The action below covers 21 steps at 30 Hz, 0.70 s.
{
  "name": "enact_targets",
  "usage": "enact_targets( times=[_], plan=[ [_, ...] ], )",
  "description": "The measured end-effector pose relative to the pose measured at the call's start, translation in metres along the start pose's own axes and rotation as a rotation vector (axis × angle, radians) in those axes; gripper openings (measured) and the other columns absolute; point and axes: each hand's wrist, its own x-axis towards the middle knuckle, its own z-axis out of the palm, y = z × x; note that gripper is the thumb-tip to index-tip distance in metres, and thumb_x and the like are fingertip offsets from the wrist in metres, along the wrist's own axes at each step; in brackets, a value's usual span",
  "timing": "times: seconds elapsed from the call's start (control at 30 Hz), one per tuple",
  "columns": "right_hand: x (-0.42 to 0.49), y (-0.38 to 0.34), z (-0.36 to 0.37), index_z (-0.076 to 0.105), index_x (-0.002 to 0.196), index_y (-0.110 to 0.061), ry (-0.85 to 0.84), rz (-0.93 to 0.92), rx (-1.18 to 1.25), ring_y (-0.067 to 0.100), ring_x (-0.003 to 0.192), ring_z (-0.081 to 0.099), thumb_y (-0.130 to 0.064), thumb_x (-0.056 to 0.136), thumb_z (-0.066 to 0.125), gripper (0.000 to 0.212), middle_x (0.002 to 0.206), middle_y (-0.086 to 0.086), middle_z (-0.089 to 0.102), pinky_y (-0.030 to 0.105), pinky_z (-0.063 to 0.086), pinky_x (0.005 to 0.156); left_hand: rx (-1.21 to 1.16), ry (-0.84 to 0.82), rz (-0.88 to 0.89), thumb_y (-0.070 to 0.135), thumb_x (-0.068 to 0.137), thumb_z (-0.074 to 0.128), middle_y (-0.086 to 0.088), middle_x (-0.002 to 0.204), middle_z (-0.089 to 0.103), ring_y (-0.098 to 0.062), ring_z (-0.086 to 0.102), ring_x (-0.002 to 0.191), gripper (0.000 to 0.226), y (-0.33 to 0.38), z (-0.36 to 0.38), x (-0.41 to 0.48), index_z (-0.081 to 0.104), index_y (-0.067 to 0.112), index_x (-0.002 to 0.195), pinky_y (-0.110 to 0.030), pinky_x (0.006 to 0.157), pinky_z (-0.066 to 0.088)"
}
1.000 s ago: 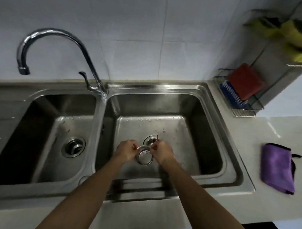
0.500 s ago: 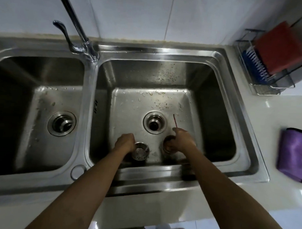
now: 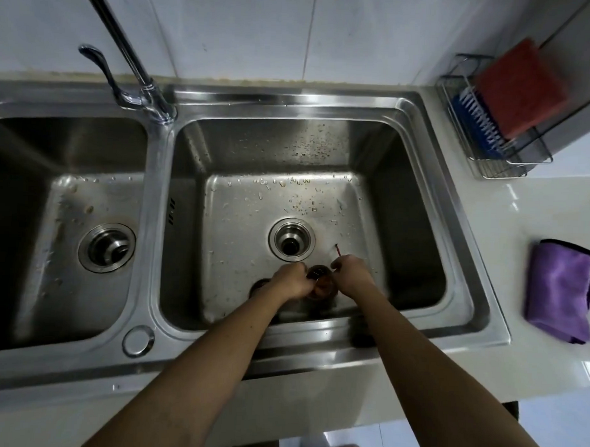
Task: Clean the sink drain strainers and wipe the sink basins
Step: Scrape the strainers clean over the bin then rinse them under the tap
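In the right basin (image 3: 404, 227), near its front wall, my two hands meet around a small metal drain strainer (image 3: 318, 273). My left hand (image 3: 290, 285) grips the strainer from the left. My right hand (image 3: 353, 275) is closed on a thin red stick (image 3: 337, 250) and touches the strainer's right side. The right basin's drain (image 3: 291, 238) stands open, with no strainer in it. Water drops and small bits of food lie on the basin floor. The left basin (image 3: 50, 281) has a metal strainer (image 3: 107, 247) seated in its drain.
The faucet (image 3: 141, 81) rises from the divider between the basins. A folded purple cloth (image 3: 560, 292) lies on the white counter to the right. A wire rack (image 3: 496, 153) at the back right holds a red sponge (image 3: 522, 87) and a blue brush (image 3: 474, 122).
Half a second ago my hands were apart, the left holding the strainer. They have now come together at the strainer, slightly to the right.
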Motion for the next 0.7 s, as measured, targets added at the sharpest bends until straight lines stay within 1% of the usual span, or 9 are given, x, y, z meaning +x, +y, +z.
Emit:
enact_targets(
  times=[0.13, 0.2, 0.3, 0.37, 0.43, 0.53, 0.6, 0.67, 0.7],
  plan=[
    [-0.004, 0.000, 0.003, 0.063, 0.110, -0.003, -0.023, -0.023, -0.114, 0.025, 0.097, 0.063, -0.012, 0.091, 0.058, 0.022, 0.110, 0.013, 0.065, 0.030, 0.050, 0.081, 0.007, 0.079, -0.010, 0.022, 0.089, 0.058, -0.014, 0.136, 0.050, -0.029, 0.052, 0.122, 0.053, 0.001, 0.008, 0.001, 0.044, 0.008, 0.137, -0.034, 0.097, 0.045],
    [0.003, 0.001, 0.010, 0.063, 0.107, -0.004, -0.036, -0.036, -0.101, 0.024, 0.088, 0.060, -0.021, 0.091, 0.060, 0.023, 0.104, 0.013, 0.064, 0.030, 0.046, 0.072, -0.010, 0.068, -0.048, 0.025, 0.088, 0.059, -0.017, 0.134, 0.051, -0.032, 0.053, 0.119, 0.055, 0.000, 0.014, 0.009, 0.042, 0.007, 0.137, -0.036, 0.096, 0.047],
    [0.011, -0.001, 0.016, 0.064, 0.100, -0.003, -0.089, -0.044, -0.071, 0.025, 0.085, 0.060, -0.034, 0.088, 0.063, 0.034, 0.088, 0.011, 0.058, 0.028, 0.043, 0.070, 0.024, -0.029, -0.099, 0.029, 0.089, 0.056, -0.016, 0.127, 0.058, -0.031, 0.057, 0.114, 0.046, 0.003, 0.020, 0.016, 0.051, 0.002, 0.126, -0.035, 0.093, 0.048],
    [0.009, 0.003, 0.017, 0.064, 0.103, -0.002, -0.136, -0.027, -0.051, 0.029, 0.090, 0.063, -0.039, 0.089, 0.062, 0.040, 0.091, 0.014, 0.061, 0.028, 0.046, 0.072, 0.015, -0.058, -0.134, 0.027, 0.089, 0.057, -0.016, 0.121, 0.063, -0.031, 0.060, 0.109, 0.040, 0.004, 0.024, 0.018, 0.059, 0.000, 0.118, -0.034, 0.089, 0.048],
    [0.007, 0.006, 0.016, 0.063, 0.109, 0.000, -0.138, -0.035, -0.016, 0.030, 0.100, 0.064, -0.037, 0.090, 0.062, 0.041, 0.105, 0.017, 0.065, 0.027, 0.044, 0.072, -0.033, -0.048, -0.158, 0.022, 0.088, 0.057, -0.017, 0.117, 0.064, -0.030, 0.061, 0.106, 0.035, 0.003, 0.024, 0.021, 0.062, -0.002, 0.113, -0.034, 0.088, 0.049],
    [0.003, 0.009, 0.006, 0.065, 0.110, -0.001, -0.031, -0.047, 0.074, 0.029, 0.102, 0.064, -0.025, 0.090, 0.060, 0.032, 0.111, 0.016, 0.067, 0.026, 0.046, 0.075, -0.126, 0.006, -0.152, 0.020, 0.085, 0.058, -0.014, 0.113, 0.066, -0.028, 0.061, 0.104, 0.031, 0.003, 0.019, 0.020, 0.064, 0.003, 0.110, -0.033, 0.085, 0.048],
    [-0.005, 0.006, -0.008, 0.070, 0.107, -0.004, 0.076, -0.067, 0.166, 0.028, 0.099, 0.066, -0.020, 0.089, 0.060, 0.026, 0.106, 0.015, 0.070, 0.029, 0.051, 0.083, -0.182, 0.136, -0.108, 0.027, 0.088, 0.058, -0.006, 0.110, 0.067, -0.024, 0.061, 0.103, 0.028, 0.005, 0.010, 0.013, 0.065, 0.013, 0.111, -0.029, 0.082, 0.044],
    [-0.017, 0.003, -0.028, 0.072, 0.101, -0.004, 0.180, -0.116, 0.276, 0.027, 0.094, 0.067, -0.019, 0.090, 0.062, 0.021, 0.099, 0.015, 0.072, 0.033, 0.054, 0.085, -0.284, 0.282, -0.024, 0.028, 0.091, 0.057, -0.006, 0.116, 0.066, -0.024, 0.060, 0.107, 0.031, 0.013, -0.007, 0.004, 0.062, 0.014, 0.119, -0.028, 0.088, 0.045],
    [-0.024, 0.003, -0.041, 0.072, 0.098, -0.003, 0.222, -0.146, 0.329, 0.026, 0.090, 0.068, -0.018, 0.090, 0.062, 0.020, 0.096, 0.015, 0.072, 0.034, 0.055, 0.085, -0.373, 0.298, 0.041, 0.029, 0.091, 0.059, -0.006, 0.122, 0.064, -0.023, 0.060, 0.110, 0.038, 0.019, -0.016, -0.002, 0.057, 0.013, 0.125, -0.030, 0.095, 0.046]
  ],
)
